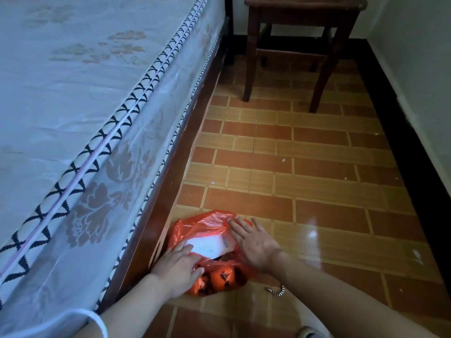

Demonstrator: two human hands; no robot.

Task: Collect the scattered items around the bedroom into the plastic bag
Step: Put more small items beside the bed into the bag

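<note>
Bag, orange-red plastic, sits on the tile floor right under both my hands, pressed up vs the dark wood bed frame. My left hand lies on the bag's near-left side, fingers mostly straight and spread, tips touching a white flat item that shows in the bag's mouth; can't tell if thumb pinches any plastic. My right hand rests flat on the bag's far-right rim, fingers straight and fanned out, pressing the plastic down, not curled round anything. Between the 2 hands the white item lies at a slant, partly inside the bag. Below my left fingertips, thru the plastic, round orange things w/ dark print show; can't tell what they are. Just under my right wrist a metal chain bracelet hangs. Left of my left arm runs the mattress w/ its floral cover & black zigzag edging. Well beyond my hands, far end of the room, stands a dark wooden stool near the wall.
</note>
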